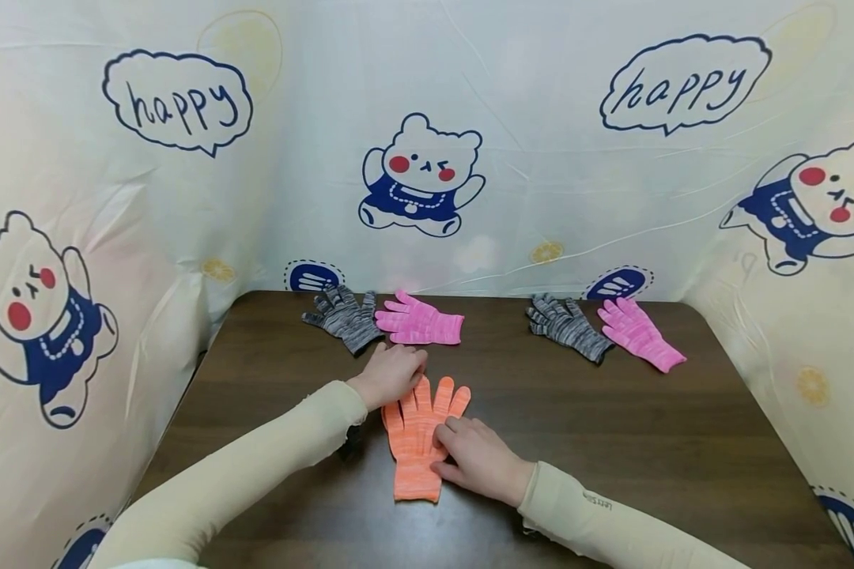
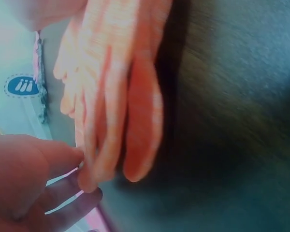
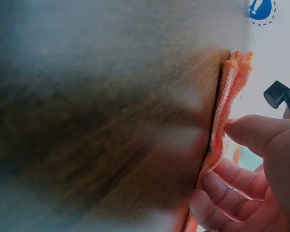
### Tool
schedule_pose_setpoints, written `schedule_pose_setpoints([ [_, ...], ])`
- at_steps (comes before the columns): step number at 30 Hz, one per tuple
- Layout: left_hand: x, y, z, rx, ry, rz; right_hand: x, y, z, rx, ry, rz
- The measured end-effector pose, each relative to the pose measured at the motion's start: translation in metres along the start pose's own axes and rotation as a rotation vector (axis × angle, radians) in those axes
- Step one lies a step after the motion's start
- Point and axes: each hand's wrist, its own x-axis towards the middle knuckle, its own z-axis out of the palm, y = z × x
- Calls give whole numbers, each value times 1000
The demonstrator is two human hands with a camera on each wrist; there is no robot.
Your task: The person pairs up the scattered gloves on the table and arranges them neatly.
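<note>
A left hand (image 1: 391,371) and a right hand (image 1: 480,458) are pinching the orange gloves (image 1: 416,446)

The orange gloves are lying on the near middle part of the bench (image 1: 612,442), one layered over the other, with their fingertips pointing away from the person and their cuffs facing the near edge. The left hand's fingers are closing at the far end – thumb on one side, other fingers on the opposite side, a glove fingertip between them. The right hand's fingers are bending round the side of the gloves near the cuff, its thumb touching one face.

Two pieces of writing are showing on the patterned cloth (image 1: 292,182) behind: the left speech bubble (image 1: 178,103) and the right speech bubble (image 1: 685,84) are both reading "happy". Small lettering is running upside down along the right sleeve (image 1: 626,514) – too small to read with certainty.

Towards the bench's far edge, a grey glove (image 1: 349,316) and a pink glove (image 1: 420,320) are lying together on the left; another grey glove (image 1: 569,328) and pink glove (image 1: 640,336) are lying on the right.
</note>
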Motion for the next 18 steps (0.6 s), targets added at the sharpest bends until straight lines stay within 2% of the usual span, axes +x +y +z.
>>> schedule_pose_setpoints([
  [10,0,-4,5,-65,-17,18,0,1,2,-9,6,-24],
  [18,1,-2,7,-83,-47,23,0,-1,3,-60,20,-174],
])
